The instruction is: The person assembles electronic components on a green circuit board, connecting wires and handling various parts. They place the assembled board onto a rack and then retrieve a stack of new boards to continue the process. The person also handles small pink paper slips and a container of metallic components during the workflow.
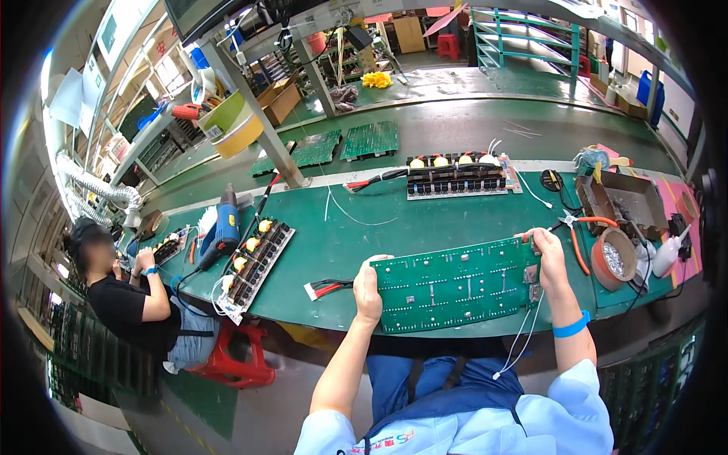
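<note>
Circuit board (455, 284) — between 2 hands

Green-topped workbench (425, 220) — bearing a bare green circuit board (455, 284) at its near edge, two populated boards with yellow-capped parts (254, 258) (455, 178), a blue power screwdriver (225, 224), a red-and-black wire bundle (326, 288), a cardboard parts box (626, 201) — and a round tin of screws (614, 258).

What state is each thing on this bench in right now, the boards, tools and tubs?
Green circuit board: flat on the bench, held at both ends.
Left hand: gripping the board's left edge.
Right hand: gripping its right edge.
Red round tub: open, small parts inside.
Cardboard box: open.
Blue power screwdriver: lying down, unheld.
</note>
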{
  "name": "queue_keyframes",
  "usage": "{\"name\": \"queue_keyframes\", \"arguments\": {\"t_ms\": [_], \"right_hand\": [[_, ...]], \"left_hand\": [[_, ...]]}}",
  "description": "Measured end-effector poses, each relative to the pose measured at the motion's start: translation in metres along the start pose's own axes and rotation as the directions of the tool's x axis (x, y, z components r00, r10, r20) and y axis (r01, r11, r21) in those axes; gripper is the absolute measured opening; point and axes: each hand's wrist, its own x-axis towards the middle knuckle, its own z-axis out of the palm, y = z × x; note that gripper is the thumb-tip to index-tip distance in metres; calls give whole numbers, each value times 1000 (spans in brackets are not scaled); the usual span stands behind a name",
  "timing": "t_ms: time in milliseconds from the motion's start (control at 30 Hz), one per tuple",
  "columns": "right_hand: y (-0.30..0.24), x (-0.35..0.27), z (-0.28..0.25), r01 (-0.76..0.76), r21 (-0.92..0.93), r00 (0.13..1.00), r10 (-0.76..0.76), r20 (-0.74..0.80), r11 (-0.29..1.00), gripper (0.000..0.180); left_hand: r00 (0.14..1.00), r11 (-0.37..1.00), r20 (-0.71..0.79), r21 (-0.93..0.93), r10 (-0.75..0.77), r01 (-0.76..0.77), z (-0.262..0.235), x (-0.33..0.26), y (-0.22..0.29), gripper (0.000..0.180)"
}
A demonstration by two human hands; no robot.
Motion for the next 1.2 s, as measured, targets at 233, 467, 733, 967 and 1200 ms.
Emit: {"name": "queue_keyframes", "arguments": {"t_ms": [233, 467, 733, 967, 1200], "right_hand": [[-13, 7, 18, 160, 27, 985, -157, -72, 987, 24], [-9, 8, 20, 479, 186, 876, -481, -36, 858, 25], [-11, -49, 11, 602, -65, 798, -599, 65, 796, 33], [4, -68, 27, 617, -116, 744, -625, -237, 779, 35], [10, -75, 23, 658, -131, 706, -668, -234, 741, 40]], "left_hand": [[997, 975, -44, 219, 56, -45, 10, 17, 17, 51], [995, 1000, -95, -12, -7, 6, 10, 21, 42, 47], [974, 942, 209, 336, -86, 11, -15, 56, 97, 16], [79, 810, 807, 583, -586, 60, 78, 84, 64, 60], [31, 739, 750, 657, -661, -151, 103, 72, 61, 61]]}}
